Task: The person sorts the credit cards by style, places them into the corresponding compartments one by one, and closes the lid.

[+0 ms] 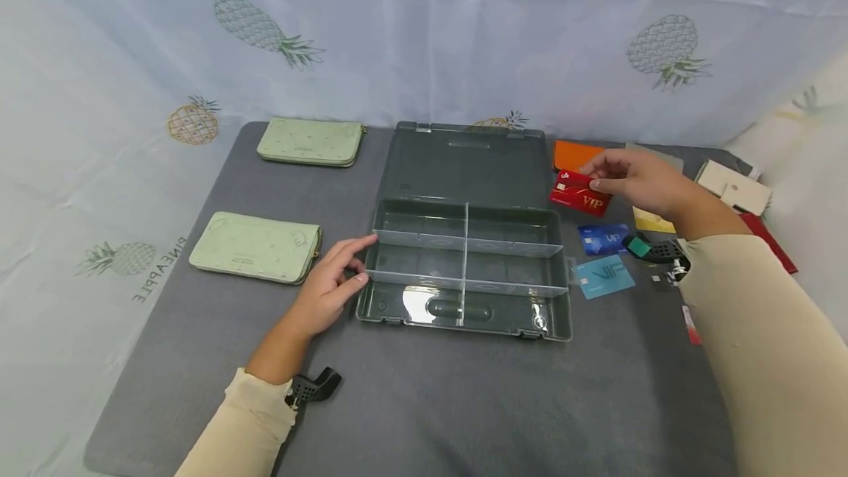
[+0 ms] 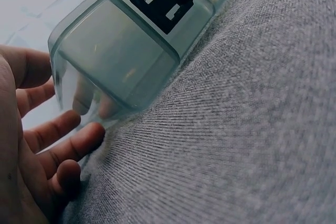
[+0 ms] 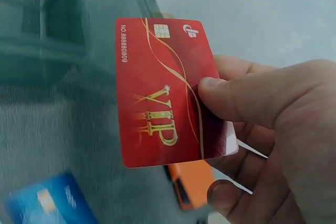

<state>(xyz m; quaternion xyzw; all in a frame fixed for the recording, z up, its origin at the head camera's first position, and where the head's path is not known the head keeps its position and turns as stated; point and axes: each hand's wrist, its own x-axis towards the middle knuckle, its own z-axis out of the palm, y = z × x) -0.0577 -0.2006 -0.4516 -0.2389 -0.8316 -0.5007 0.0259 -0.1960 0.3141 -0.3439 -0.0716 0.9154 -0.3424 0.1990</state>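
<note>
A red VIP card (image 3: 157,93) is pinched between the thumb and fingers of my right hand (image 1: 639,179), raised at the right of the box. In the right wrist view its chip and gold lettering face the camera. My left hand (image 1: 331,282) touches the left wall of a clear grey compartment box (image 1: 424,315), fingers loosely bent and gripping nothing. The box's lid (image 1: 464,160) lies open toward the back, and thin dividers split the bare inside. A blue VIP card (image 1: 599,240) and a light blue card (image 1: 604,277) lie beside the box's right wall.
Two pale green wallets (image 1: 255,247) lie at the left. Behind my right hand are an orange item (image 1: 573,155) and a cream wallet (image 1: 734,186). A yellow card (image 1: 652,221), a dark red item (image 1: 768,241) and a small memory card (image 1: 660,282) are on the right.
</note>
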